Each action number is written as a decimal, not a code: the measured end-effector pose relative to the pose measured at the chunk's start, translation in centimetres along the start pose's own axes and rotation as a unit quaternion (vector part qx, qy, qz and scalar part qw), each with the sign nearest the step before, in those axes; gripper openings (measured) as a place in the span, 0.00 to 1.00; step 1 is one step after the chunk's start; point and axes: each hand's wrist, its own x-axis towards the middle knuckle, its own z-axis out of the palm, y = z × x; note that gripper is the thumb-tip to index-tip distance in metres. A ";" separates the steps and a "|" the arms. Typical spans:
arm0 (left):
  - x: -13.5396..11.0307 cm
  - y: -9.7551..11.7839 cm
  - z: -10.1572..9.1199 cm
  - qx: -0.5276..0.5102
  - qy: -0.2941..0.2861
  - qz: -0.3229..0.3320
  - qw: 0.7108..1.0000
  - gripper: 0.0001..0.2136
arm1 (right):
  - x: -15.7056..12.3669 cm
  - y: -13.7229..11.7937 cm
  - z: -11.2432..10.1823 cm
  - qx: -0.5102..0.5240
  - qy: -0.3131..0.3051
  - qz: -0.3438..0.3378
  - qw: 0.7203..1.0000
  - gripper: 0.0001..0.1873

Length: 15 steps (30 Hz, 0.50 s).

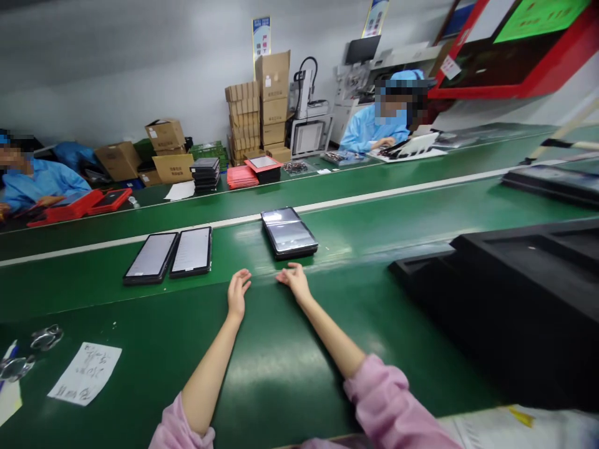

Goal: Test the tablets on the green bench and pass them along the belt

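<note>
Both arms reach forward over the green work surface. My left hand [238, 294] is empty, its fingers loosely curled and apart, right of two flat tablets with pale lit screens. These are a left tablet [152, 255] and a right tablet [191, 251], lying side by side. My right hand [294, 282] is also empty, with fingers apart, just in front of a short stack of tablets [289, 232]. A gap separates the two hands. Neither hand visibly grips anything.
Black trays [505, 293] fill the right side. A handwritten paper [87, 373] and clear round pieces [45, 337] lie at the left. Across the belt, a co-worker in blue [374, 125] handles parts; another sits far left [42, 181]. Red-cased items [242, 176] and cartons [272, 93] stand behind.
</note>
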 end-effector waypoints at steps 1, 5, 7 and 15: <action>0.7 0.5 -0.6 0.002 0.042 0.035 0.999 0.10 | -1.1 1.1 0.3 -0.013 -0.023 0.000 1.000 0.24; 4.5 3.6 -4.7 -0.011 0.227 0.141 0.964 0.10 | -5.3 5.3 2.9 -0.016 -0.200 0.116 0.973 0.20; 6.0 5.7 -7.4 -0.027 0.296 0.154 0.942 0.10 | -6.3 6.7 5.2 0.045 -0.269 0.220 0.937 0.20; 7.5 12.5 -14.6 -0.144 0.354 0.093 0.919 0.19 | -4.5 9.8 16.9 0.222 -0.236 0.409 0.853 0.19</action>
